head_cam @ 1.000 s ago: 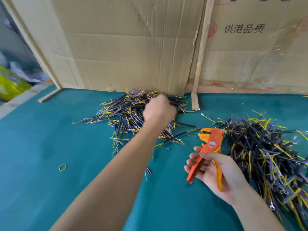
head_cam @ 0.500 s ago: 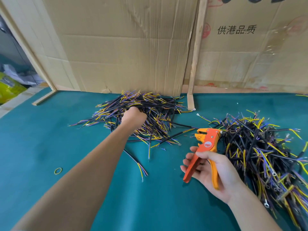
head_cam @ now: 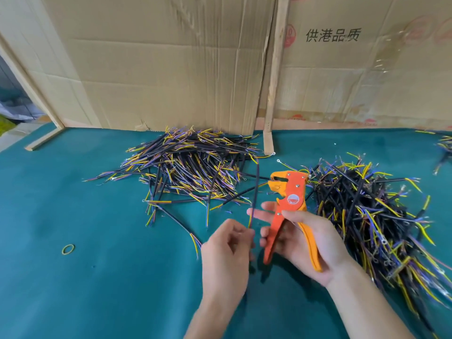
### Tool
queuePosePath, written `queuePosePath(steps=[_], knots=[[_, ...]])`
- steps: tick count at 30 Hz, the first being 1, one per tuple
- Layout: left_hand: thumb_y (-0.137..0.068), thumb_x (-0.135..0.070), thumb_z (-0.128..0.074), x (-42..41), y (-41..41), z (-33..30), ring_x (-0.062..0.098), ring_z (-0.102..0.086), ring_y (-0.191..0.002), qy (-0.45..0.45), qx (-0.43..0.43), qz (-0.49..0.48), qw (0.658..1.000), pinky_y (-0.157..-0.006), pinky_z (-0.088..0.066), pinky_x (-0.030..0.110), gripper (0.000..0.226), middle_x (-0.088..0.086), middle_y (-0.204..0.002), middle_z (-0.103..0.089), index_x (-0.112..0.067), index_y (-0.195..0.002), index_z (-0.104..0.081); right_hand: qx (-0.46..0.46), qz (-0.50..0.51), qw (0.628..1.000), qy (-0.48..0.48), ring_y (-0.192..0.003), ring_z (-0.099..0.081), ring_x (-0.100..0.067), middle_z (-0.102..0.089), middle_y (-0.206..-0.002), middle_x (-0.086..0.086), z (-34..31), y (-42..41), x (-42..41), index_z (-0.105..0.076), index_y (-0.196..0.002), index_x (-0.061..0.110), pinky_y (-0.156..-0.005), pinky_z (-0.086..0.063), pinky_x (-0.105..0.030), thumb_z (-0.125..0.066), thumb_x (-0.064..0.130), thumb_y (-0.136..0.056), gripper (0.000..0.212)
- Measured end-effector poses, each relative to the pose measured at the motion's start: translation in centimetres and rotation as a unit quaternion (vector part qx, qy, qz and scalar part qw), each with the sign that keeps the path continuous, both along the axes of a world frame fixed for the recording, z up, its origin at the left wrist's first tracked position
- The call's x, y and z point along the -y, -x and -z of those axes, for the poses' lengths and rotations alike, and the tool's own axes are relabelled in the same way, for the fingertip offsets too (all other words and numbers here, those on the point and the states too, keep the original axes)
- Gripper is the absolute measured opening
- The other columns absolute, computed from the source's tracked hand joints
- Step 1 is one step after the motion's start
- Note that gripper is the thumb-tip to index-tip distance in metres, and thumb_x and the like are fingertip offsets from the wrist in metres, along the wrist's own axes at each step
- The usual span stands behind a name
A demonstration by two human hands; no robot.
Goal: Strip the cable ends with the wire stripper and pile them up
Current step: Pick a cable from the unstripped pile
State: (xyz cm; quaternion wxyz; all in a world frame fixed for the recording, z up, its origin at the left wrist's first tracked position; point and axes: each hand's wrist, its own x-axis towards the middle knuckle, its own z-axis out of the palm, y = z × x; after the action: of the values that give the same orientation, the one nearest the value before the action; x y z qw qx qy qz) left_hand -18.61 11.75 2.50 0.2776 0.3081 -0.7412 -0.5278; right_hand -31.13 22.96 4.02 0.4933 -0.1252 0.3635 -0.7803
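Left hand [head_cam: 226, 253] back from pile, fingers pinching black cable [head_cam: 254, 196]; right hand [head_cam: 305, 241] grips orange stripper [head_cam: 288, 206].

cardboard panel [head_cam: 342, 69] printed 供港品质; stripper's round label unreadable

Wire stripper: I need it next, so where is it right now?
In the head view, right of centre: the right hand grips the orange wire stripper, head up, between the two cable piles.

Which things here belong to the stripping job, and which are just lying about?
Job:
- wire stripper in right hand
- cable pinched by left hand
- centre cable pile
- right cable pile

Lying about:
- rubber band
- cardboard
- wooden strip
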Motion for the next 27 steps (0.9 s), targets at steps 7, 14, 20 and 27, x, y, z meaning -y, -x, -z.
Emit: queuePosePath(steps=[7,14,20,27], knots=[[-0.091,-0.018,-0.073,-0.9,-0.6,1.6,0.011,-0.059,-0.043,0.084,0.001,0.016,0.996,-0.056,-0.053,0.028,0.023,-0.016,-0.064,-0.068,-0.038,-0.09,-0.061,-0.022,-0.001,0.996,0.088,-0.08,-0.061,-0.028,-0.051,-0.149,-0.024,-0.8,0.7,-1.0,-0.054,-0.139,-0.004,-0.08,-0.055,-0.042,-0.082,0.025,-0.073,0.077],[-0.091,-0.015,-0.072,-1.0,-0.6,2.0,0.012,-0.061,-0.046,0.105,-0.003,0.017,0.994,-0.06,-0.053,0.029,0.029,-0.014,-0.064,-0.068,-0.043,-0.09,-0.063,-0.033,0.024,0.985,0.167,-0.079,-0.06,-0.023,-0.045,-0.157,-0.019,-1.5,1.5,-1.9,-0.051,-0.141,0.0,-0.08,-0.054,-0.038,-0.08,0.029,-0.076,0.077],[-0.085,-0.017,-0.079,-1.0,-0.3,1.9,0.009,-0.068,-0.066,0.108,-0.004,-0.013,0.994,-0.063,-0.05,0.021,0.024,-0.015,-0.07,-0.068,-0.038,-0.082,-0.068,-0.038,0.007,0.976,0.217,-0.084,-0.062,-0.023,-0.037,-0.162,-0.017,-1.5,2.2,-2.9,-0.049,-0.144,0.001,-0.085,-0.052,-0.039,-0.074,0.028,-0.085,0.069],[-0.078,-0.011,-0.084,-0.7,-0.4,2.2,0.01,-0.066,-0.062,0.107,-0.014,-0.011,0.994,-0.063,-0.05,0.022,0.03,-0.014,-0.066,-0.068,-0.037,-0.084,-0.07,-0.036,0.02,0.976,0.214,-0.084,-0.063,-0.023,-0.037,-0.161,-0.018,-1.3,2.0,-2.7,-0.047,-0.145,-0.001,-0.084,-0.053,-0.038,-0.071,0.029,-0.085,0.072]])
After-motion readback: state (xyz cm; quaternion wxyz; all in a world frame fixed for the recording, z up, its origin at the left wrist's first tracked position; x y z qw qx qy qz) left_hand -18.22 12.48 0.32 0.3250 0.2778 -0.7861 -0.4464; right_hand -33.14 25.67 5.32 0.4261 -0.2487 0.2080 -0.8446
